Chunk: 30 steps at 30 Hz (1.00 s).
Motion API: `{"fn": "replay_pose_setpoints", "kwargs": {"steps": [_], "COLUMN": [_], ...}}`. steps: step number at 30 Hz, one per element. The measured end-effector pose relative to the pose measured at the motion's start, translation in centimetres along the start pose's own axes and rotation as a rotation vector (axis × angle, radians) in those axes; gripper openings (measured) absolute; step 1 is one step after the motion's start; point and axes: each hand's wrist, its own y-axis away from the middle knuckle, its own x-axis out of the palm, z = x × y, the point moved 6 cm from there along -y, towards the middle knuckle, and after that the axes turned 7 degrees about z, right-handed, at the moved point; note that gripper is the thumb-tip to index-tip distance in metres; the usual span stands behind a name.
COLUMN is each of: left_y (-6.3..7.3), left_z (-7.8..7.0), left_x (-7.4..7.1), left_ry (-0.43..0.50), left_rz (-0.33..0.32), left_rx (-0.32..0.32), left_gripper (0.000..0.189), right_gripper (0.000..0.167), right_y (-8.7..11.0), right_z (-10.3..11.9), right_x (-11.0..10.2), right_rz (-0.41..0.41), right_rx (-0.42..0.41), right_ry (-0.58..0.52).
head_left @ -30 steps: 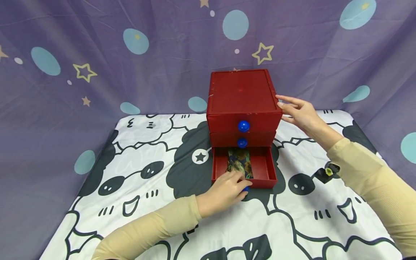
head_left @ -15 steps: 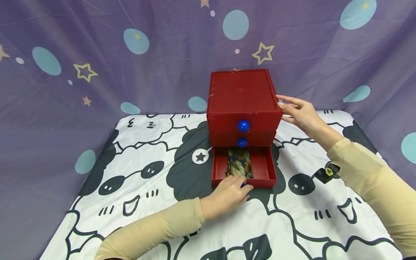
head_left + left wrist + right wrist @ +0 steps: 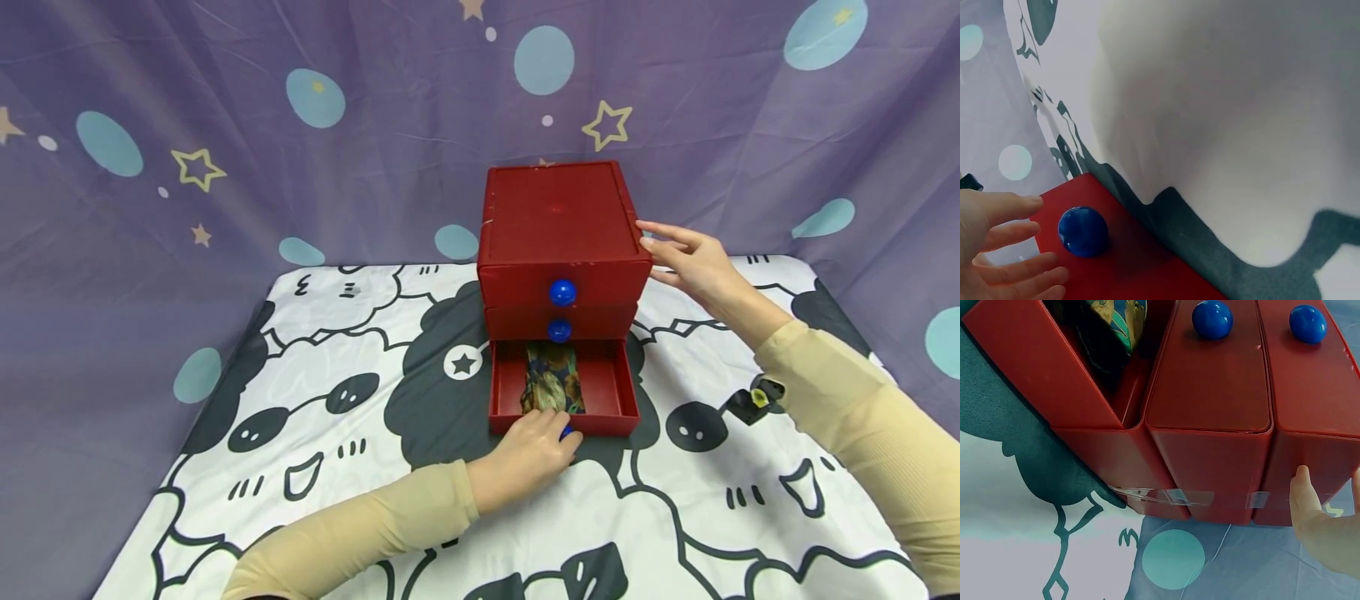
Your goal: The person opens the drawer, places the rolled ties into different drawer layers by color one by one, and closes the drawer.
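A red cabinet (image 3: 558, 212) has three stacked drawers with round blue knobs. Its bottom drawer (image 3: 606, 387) is pulled out, and a dark patterned cloth (image 3: 553, 375) with gold and green shapes lies inside. At that drawer's front is my left hand (image 3: 531, 454), close around the knob. The left wrist view shows the blue knob (image 3: 1083, 231) bare, with the left fingers (image 3: 1019, 272) loosely extended beside it and apart from it. My right hand (image 3: 693, 262) rests its fingertips on the cabinet's right side, near the top; the right wrist view shows extended fingers there.
A white tablecloth (image 3: 315, 450) with dark cartoon shapes covers the table. Behind it hangs a purple curtain (image 3: 405, 167) with stars and blue dots. Clear tape (image 3: 1197, 497) runs across the cabinet's side. The upper two drawers are closed.
The left hand has shifted slightly toward the near side and right, off the drawer's rim, with its fingers loosening at the knob. Drawer, cloth and right hand stay where they were.
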Motion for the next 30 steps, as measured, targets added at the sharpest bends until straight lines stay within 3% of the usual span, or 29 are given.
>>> {"fn": "replay_pose_setpoints", "kwargs": {"steps": [22,30], "left_y": [0.1,0.0], "left_z": [-0.6,-0.5], "left_x": [1.4,1.7], "left_ry": [-0.088,-0.067], "left_rz": [0.043,0.056], "left_rx": [-0.01,-0.002], "left_gripper": [0.011,0.01], "right_gripper": [0.054,0.052], "right_y": [0.1,0.0], "right_z": [0.0,-0.1], "right_x": [0.0,-0.1], "right_rz": [-0.004,-0.007], "right_rx": [0.013,0.011], "right_ry": [0.032,0.022]}}
